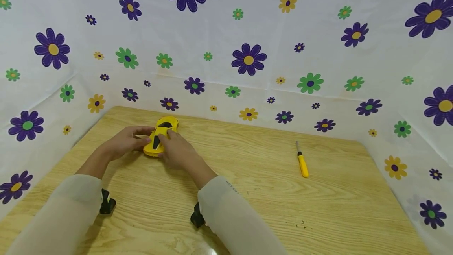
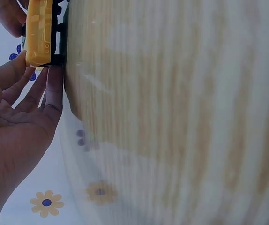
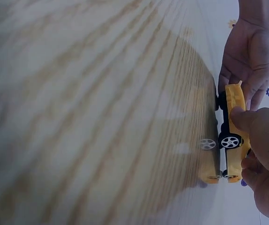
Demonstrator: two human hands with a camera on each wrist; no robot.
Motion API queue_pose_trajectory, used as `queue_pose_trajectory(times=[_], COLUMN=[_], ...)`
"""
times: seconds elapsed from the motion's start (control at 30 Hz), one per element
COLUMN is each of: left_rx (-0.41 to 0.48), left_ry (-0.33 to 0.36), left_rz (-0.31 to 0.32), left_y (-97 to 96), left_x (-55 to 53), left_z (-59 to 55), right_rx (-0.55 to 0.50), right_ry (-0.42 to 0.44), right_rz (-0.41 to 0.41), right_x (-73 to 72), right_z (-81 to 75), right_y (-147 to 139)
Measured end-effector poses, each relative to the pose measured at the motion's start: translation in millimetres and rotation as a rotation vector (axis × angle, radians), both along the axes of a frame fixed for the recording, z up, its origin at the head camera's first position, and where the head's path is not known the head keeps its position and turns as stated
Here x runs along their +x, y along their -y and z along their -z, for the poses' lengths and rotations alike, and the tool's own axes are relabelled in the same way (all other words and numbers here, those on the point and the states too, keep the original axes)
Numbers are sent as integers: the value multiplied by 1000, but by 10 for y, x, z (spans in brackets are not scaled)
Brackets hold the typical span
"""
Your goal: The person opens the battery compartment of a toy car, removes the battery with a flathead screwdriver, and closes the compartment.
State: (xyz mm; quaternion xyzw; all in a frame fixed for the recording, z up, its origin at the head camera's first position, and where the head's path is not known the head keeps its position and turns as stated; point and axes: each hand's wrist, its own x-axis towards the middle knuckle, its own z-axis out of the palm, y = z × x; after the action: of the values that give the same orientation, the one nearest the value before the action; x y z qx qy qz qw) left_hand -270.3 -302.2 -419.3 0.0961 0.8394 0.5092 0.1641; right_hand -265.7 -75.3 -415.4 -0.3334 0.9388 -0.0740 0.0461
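A yellow toy car with dark windows stands at the far left of the wooden table. My left hand holds its left side, and in the left wrist view the thumb lies on the yellow body while the fingers reach round the lower edge. From the other side my right hand grips the car, its thumb on the side panel above a silver-spoked wheel in the right wrist view. The wheels sit right at the tabletop. Both hands partly cover the car's sides.
On the right of the table lies a screwdriver with a yellow handle, its shaft pointing away. White flower-printed cloth encloses the table's back and both sides. Small dark specks lie near the front right.
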Motion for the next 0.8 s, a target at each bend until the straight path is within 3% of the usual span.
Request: queue_pose_trajectory(times=[0.8], left_rx=[-10], left_ry=[41], left_rz=[22], left_y=[-269], left_x=[-55], left_z=[-29], right_rx=[-1], right_ry=[-41], right_rz=[7], right_x=[2], right_z=[-20], right_y=[-257])
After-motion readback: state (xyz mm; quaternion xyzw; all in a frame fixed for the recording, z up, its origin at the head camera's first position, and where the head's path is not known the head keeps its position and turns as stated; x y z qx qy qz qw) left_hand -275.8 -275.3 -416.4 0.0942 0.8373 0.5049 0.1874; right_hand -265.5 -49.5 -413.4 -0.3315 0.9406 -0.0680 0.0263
